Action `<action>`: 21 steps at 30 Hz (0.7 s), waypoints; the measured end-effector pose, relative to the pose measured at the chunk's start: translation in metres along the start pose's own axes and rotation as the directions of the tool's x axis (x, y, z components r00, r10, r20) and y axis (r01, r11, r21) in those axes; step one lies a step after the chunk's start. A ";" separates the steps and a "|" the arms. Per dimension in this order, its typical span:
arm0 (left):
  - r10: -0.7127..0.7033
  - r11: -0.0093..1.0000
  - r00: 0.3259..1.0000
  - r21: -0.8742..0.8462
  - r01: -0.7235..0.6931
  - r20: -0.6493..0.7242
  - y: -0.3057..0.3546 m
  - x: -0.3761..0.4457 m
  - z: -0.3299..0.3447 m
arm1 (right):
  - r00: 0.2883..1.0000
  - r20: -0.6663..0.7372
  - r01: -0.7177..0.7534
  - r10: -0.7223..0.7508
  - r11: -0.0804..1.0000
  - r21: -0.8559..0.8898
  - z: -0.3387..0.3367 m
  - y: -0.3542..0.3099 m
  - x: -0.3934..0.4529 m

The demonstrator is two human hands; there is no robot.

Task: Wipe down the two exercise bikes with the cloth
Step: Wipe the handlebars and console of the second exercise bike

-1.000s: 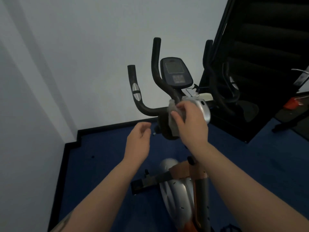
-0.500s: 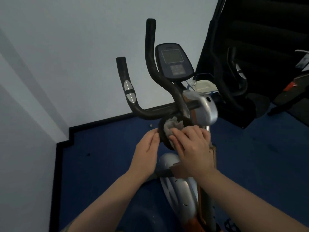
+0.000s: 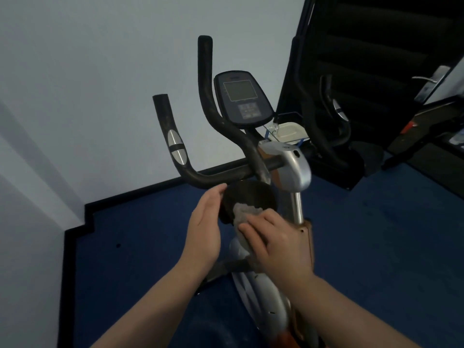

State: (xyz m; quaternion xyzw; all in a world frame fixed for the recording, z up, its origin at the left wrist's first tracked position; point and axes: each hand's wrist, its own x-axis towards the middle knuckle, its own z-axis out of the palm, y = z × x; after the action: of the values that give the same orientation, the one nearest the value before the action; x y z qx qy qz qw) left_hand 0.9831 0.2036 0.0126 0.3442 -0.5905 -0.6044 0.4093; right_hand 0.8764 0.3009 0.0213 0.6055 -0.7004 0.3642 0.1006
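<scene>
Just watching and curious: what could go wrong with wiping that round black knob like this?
The right hand presses the cloth on only the near edge of the black knob, so its far side may get missed. The left hand merely touches the knob's side, so it might turn under the rubbing.

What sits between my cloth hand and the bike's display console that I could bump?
The right hand presses the cloth on the round black knob. Going up to the console, the handlebar crossbar and inner handlebar arm cross the way.
</scene>
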 end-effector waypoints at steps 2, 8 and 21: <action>-0.019 0.999 1.000 0.049 0.019 0.000 0.006 0.008 0.006 | 0.996 -0.070 0.051 -0.057 0.995 -0.089 -0.017 0.012 0.014; 0.098 0.928 0.995 0.362 -0.090 -0.002 0.021 0.035 0.027 | 0.996 -0.031 -0.092 0.087 0.960 -0.266 -0.007 0.019 0.065; 0.342 0.723 0.938 0.655 -0.218 -0.065 0.016 0.038 0.038 | 0.849 -0.107 -0.414 0.518 0.777 0.474 -0.026 0.075 0.022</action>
State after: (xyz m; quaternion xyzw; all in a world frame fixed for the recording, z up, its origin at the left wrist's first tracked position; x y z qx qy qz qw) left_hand 0.9335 0.1862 0.0335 0.4224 -0.7659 -0.2644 0.4064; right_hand 0.7941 0.3008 0.0239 0.3720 -0.7132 0.5920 -0.0498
